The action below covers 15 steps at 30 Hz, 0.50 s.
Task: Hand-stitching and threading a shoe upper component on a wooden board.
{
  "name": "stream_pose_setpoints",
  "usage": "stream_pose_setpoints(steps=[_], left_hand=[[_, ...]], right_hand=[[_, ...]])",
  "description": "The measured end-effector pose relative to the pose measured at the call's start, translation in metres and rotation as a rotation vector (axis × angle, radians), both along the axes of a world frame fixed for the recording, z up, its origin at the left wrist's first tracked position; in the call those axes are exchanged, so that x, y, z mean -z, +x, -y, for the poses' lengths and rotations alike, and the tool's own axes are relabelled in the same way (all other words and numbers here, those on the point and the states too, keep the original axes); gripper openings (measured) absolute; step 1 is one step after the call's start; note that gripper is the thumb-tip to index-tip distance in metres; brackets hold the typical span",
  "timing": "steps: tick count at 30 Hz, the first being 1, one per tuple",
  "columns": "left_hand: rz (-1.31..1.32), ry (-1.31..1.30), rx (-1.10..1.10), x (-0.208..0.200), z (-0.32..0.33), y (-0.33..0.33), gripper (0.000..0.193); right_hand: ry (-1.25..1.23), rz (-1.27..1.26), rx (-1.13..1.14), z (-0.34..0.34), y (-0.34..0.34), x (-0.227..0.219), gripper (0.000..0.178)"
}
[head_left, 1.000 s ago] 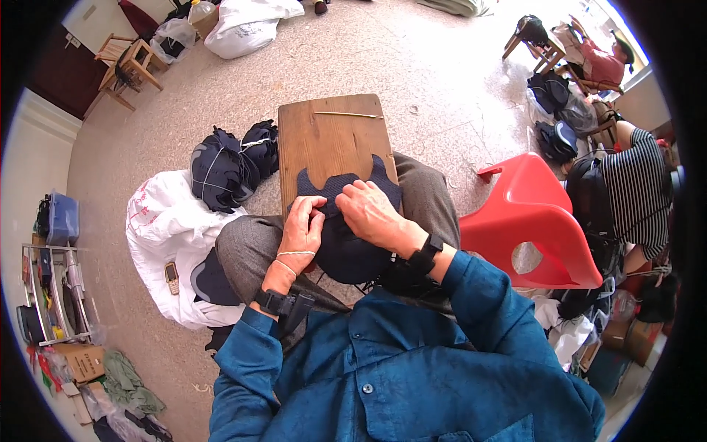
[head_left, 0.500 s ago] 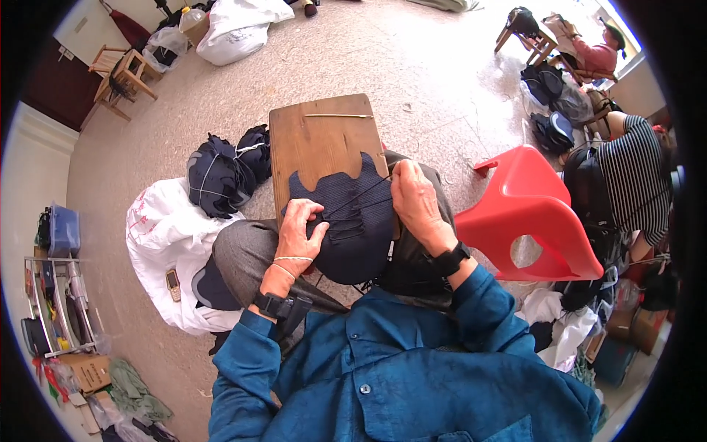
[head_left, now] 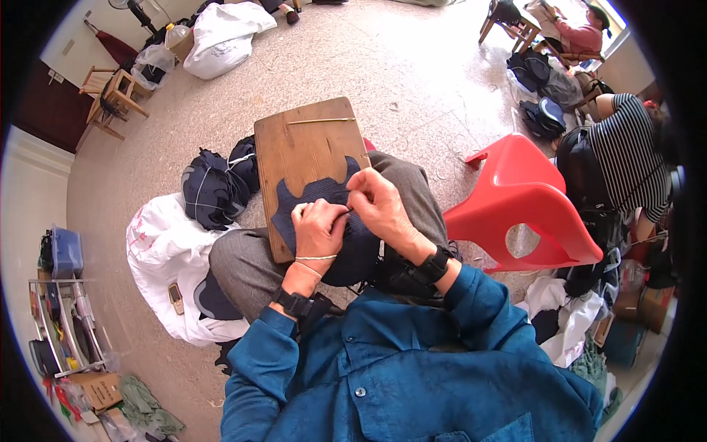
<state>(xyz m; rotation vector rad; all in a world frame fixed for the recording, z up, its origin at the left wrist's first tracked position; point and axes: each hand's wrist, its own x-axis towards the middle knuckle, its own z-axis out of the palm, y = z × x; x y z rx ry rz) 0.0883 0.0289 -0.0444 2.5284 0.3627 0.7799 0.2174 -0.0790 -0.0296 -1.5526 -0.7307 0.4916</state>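
1. Dark navy fabric piece (head_left: 305, 193), lying on the near half of a wooden board (head_left: 313, 144) and reaching past its near edge over the lap.
2. Finely textured at the far end, with two pointed, horn-like prongs and a wavy edge between; darker and rounded at the near end; middle mostly hidden under the hands.
3. Left hand (head_left: 318, 230) on top of the fabric piece, with curled fingers and with thumb near forefinger; right hand (head_left: 381, 210) just beside, with thumb and forefinger brought close together.
4. Between both hands, a short dark strand (head_left: 345, 213); cannot tell which fingers, if any, pinch it.
5. Board of warm brown wood, with visible grain and a slim pale rod (head_left: 321, 120) lying across its far end.
6. To the left, tied dark bundles (head_left: 209, 188) and a white sack (head_left: 156, 254) bearing a mobile phone (head_left: 175, 299).
7. To the right, a red plastic seat (head_left: 534, 180) with a round hole; beyond, a person in a striped top (head_left: 626, 155).
8. Underneath everything, a pale speckled floor (head_left: 221, 103); farther off, a wooden chair (head_left: 121, 90) near the wall.
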Motion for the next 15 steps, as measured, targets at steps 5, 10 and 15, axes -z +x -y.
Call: stream_pose_setpoints(steps=[5,10,15], left_hand=[[0.024,-0.448,-0.129,-0.002,-0.018,-0.020,0.006],[0.077,-0.636,-0.204,0.017,-0.030,-0.032,0.003],[0.111,-0.771,-0.272,0.020,-0.037,-0.031,0.008]], right_hand=[[0.090,-0.556,-0.126,0.015,0.016,0.001,0.016],[0.201,-0.765,-0.310,0.023,0.016,0.002,0.031],[0.287,-0.789,-0.438,0.025,0.017,-0.002,0.038]])
